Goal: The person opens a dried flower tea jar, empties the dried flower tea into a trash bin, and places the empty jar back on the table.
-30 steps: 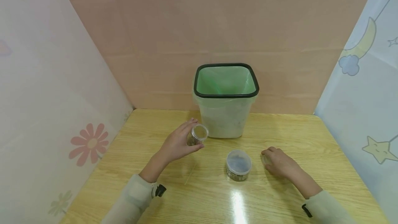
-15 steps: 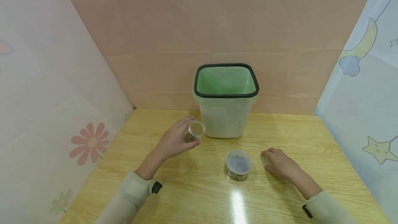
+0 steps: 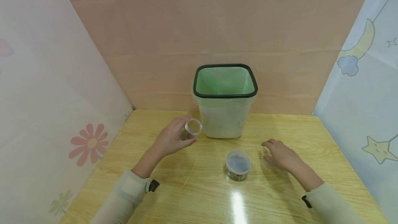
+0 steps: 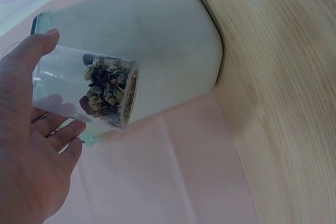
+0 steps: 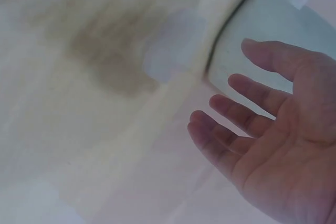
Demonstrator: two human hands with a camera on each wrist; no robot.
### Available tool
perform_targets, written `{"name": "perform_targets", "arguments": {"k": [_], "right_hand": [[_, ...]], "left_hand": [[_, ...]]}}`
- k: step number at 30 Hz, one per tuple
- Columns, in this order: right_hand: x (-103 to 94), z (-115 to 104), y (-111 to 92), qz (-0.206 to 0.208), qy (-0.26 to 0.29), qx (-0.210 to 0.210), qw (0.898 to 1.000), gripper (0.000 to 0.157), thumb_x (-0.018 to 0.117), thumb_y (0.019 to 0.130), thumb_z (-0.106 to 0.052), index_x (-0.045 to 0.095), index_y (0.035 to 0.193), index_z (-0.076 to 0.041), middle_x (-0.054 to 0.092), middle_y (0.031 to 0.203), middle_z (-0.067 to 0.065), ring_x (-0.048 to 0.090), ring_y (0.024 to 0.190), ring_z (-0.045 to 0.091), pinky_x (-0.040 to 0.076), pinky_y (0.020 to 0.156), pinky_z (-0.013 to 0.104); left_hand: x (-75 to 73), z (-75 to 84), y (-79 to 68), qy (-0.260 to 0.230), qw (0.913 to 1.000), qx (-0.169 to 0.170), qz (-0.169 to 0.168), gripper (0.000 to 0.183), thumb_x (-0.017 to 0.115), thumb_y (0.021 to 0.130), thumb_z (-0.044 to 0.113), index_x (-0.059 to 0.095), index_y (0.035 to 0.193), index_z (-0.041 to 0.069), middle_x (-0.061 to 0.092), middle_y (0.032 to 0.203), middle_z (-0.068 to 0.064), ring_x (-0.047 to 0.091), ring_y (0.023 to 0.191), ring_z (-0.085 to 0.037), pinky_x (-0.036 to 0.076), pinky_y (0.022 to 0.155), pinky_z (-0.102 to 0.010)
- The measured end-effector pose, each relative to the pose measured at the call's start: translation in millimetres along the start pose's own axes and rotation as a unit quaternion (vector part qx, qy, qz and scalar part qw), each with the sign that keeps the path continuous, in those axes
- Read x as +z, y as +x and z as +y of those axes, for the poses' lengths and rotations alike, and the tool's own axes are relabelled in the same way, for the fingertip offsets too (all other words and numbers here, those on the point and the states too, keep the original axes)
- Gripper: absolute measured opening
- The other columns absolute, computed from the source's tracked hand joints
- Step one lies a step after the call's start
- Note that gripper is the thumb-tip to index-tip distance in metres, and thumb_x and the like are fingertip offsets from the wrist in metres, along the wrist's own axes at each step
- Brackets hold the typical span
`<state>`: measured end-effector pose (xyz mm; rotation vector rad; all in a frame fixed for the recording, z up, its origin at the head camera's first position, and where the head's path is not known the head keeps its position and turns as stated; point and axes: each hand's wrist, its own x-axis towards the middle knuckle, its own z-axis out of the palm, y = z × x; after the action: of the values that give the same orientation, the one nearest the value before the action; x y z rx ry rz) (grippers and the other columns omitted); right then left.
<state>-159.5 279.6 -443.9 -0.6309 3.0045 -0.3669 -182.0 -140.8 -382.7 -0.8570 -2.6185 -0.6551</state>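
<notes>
My left hand (image 3: 171,139) grips a clear jar (image 3: 187,134) without a lid, tilted above the table. In the left wrist view, dried flower tea (image 4: 107,90) lies in the bottom of the jar. A second clear jar (image 3: 237,167), wider and lower, stands on the table with a translucent lid on it. My right hand (image 3: 281,156) hovers to its right with relaxed, spread fingers and nothing in them. A clear round lid (image 3: 267,161) lies on the table beneath that hand, partly hidden by it.
A whitish bin (image 3: 222,120) with a black rim and green liner stands at the back of the wooden table (image 3: 149,196). A thin pale strip (image 3: 190,172) lies left of the low jar. Walls border the back and both sides.
My left hand has moved slightly left with the tilted jar. The right hand has let go of the clear lid and risen above it; the lid stays on the table.
</notes>
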Motion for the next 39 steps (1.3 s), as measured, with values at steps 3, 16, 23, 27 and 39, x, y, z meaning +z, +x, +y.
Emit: {"name": "perform_targets", "arguments": {"k": [3, 16, 23, 27, 39], "right_hand": [[-9.5, -2, 4, 0.009, -0.005, -0.001, 1.0, 0.046, 0.074, 0.091, -0.017, 0.061, 0.129, 0.005, 0.058, 0.128, 0.029, 0.06, 0.109, 0.05, 0.056, 0.082, 0.057], [-61.8, -10, 14, 0.057, 0.012, 0.01, 0.998, 0.045, 0.067, 0.096, -0.017, 0.058, 0.133, 0.007, 0.054, 0.136, 0.031, 0.053, 0.121, 0.052, 0.049, 0.093, 0.063], [-91.7, -16, 16, 0.075, 0.018, 0.02, 0.997, 0.048, 0.065, 0.097, -0.019, 0.055, 0.136, 0.006, 0.051, 0.139, 0.032, 0.048, 0.126, 0.053, 0.044, 0.098, 0.065], [-101.0, -19, 17, 0.084, 0.022, 0.016, 0.996, 0.048, 0.064, 0.098, -0.019, 0.053, 0.138, 0.005, 0.05, 0.14, 0.031, 0.046, 0.129, 0.052, 0.042, 0.101, 0.066], [-124.0, -32, 23, 0.134, 0.022, -0.008, 0.991, 0.048, 0.063, 0.098, -0.015, 0.052, 0.14, 0.005, 0.053, 0.139, 0.031, 0.049, 0.128, 0.051, 0.042, 0.102, 0.065]], "left_hand": [[-1.0, -1.6, 0.6, 0.0, 1.0, 0.004, 0.004, 0.08, 0.083, 0.084, 0.042, 0.048, 0.148, 0.009, 0.052, 0.149, -0.012, 0.05, 0.136, -0.031, 0.05, 0.104, -0.052], [-13.8, -5.4, 6.8, 0.006, 0.9998, 0.016, 0.011, 0.077, 0.084, 0.084, 0.037, 0.048, 0.146, 0.01, 0.06, 0.137, -0.012, 0.058, 0.125, -0.029, 0.054, 0.096, -0.05], [-24.3, -7.2, 12.1, -0.019, 0.9995, 0.012, 0.023, 0.074, 0.087, 0.082, 0.029, 0.049, 0.143, 0.012, 0.062, 0.128, -0.007, 0.059, 0.12, -0.025, 0.052, 0.098, -0.049], [-28.5, -7.7, 15.3, -0.02, 0.9996, 0.007, 0.019, 0.076, 0.087, 0.082, 0.03, 0.048, 0.144, 0.012, 0.062, 0.13, -0.008, 0.059, 0.121, -0.026, 0.052, 0.099, -0.05], [-43.6, -6.6, 33.3, 0.006, 0.9994, 0.017, 0.029, 0.073, 0.085, 0.084, 0.03, 0.049, 0.144, 0.008, 0.061, 0.131, -0.011, 0.058, 0.12, -0.029, 0.052, 0.098, -0.05]]}}
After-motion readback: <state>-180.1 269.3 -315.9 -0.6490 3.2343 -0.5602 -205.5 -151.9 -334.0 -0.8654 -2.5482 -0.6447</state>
